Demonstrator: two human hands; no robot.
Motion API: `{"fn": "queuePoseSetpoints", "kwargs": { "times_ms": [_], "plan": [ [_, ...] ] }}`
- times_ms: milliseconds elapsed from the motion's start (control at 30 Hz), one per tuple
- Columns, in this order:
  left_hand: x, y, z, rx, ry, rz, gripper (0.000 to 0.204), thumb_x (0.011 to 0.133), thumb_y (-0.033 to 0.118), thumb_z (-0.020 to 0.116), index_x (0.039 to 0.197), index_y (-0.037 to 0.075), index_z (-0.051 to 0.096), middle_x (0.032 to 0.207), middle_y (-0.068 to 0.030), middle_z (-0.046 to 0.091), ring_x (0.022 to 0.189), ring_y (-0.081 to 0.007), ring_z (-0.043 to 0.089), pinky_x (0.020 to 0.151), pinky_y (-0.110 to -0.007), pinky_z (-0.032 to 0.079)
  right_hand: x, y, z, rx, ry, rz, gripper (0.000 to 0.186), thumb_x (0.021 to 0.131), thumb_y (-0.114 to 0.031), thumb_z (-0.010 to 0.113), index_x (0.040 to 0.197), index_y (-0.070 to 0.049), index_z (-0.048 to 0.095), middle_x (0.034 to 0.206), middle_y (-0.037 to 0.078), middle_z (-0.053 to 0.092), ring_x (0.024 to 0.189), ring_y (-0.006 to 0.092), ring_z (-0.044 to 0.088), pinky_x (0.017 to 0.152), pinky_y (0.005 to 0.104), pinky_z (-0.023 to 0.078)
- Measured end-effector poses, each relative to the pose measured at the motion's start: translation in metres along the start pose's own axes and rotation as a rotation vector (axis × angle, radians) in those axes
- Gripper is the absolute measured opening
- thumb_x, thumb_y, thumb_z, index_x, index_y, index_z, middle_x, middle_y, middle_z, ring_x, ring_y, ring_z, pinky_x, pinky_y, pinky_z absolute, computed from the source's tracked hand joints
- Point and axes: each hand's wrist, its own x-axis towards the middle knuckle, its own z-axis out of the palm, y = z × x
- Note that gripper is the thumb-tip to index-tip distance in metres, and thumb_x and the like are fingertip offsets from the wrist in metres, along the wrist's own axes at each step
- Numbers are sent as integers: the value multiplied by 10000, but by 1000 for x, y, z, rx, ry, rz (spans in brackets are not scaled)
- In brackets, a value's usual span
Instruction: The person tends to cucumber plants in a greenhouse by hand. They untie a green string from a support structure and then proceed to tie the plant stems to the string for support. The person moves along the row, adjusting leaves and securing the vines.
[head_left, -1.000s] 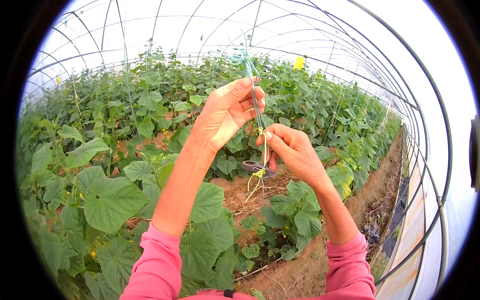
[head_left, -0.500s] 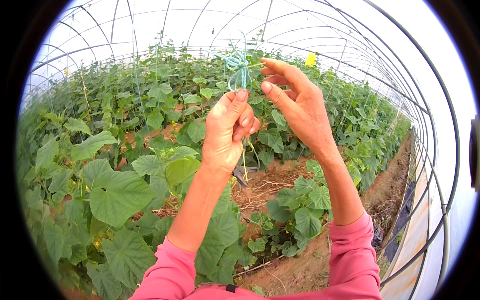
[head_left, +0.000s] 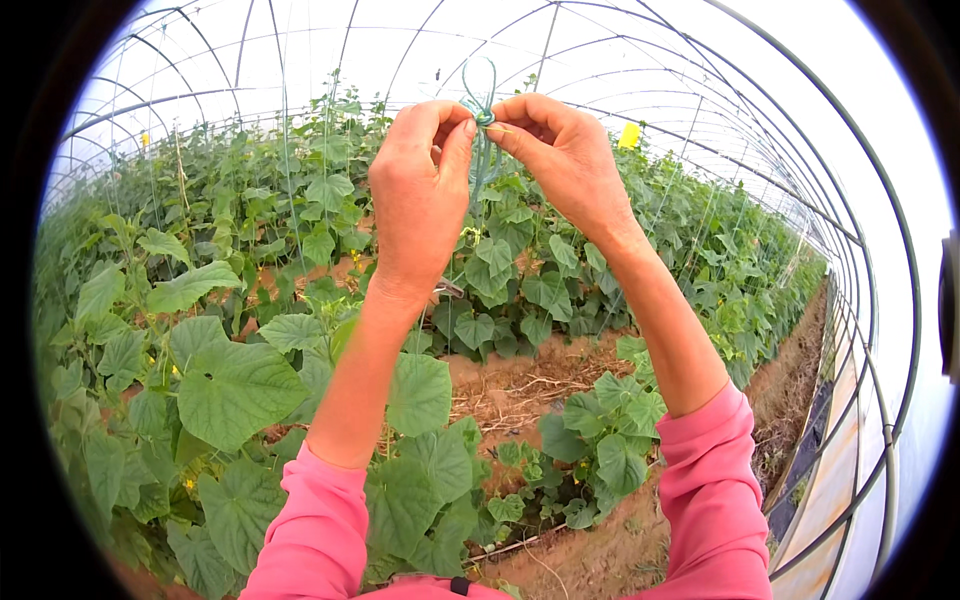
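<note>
1. Grip: left hand [head_left: 425,195] and right hand [head_left: 568,165] both pinch teal twine [head_left: 484,114], thumb against finger, fingertips nearly meeting at the knot. Exact finger placement partly hidden by the knuckles.
2. Twine position: knot between the two pinches; one loop [head_left: 480,58] stands above the grip; gathered strands [head_left: 483,172] hang below it.
3. Risk, slip: pinch looks narrow, tips only. If one side were pulled harder than the other, thin cord could probably slide out and the loop collapse.
4. Risk, tangle: strands below the grip hang close together. Picking at the wrong one could tighten the knot instead of loosening it; cause would be crowding, plus fingertips covering the view.
5. Risk, tool: metal tool [head_left: 452,289], mostly hidden behind the left wrist, shows below the grip. Whether it hangs from the strands cannot be told; if so, its weight could drag on the knot or let it swing.
6. Risk, snag: vine plants [head_left: 548,290] spread behind and below the grip. If the hands dropped, loose ends could catch on leaves; contact at present not discernible.
7. Yellow card [head_left: 629,135], right of the grip, well apart: unlikely to interfere.
</note>
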Motion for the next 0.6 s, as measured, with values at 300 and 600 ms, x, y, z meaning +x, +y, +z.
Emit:
{"fn": "queuePoseSetpoints", "kwargs": {
  "times_ms": [300,600],
  "plan": [
    [9,-7,9,44,-57,34,99,878,89,640,925,2,627,800,-18,626,685,-68,550,620,-223,466,2,5,-7,-57,25,-60,140,830,-99,651,927,1,657,776,73,676,724,107,615,666,258,490],
    [17,-7,6,-90,-262,-174,89,869,60,587,877,-28,575,731,-111,617,637,-204,595,590,-331,472,2,8,-15,-184,35,-185,141,815,-87,654,930,-5,653,808,106,672,737,181,648,673,282,497]
  ]
}}
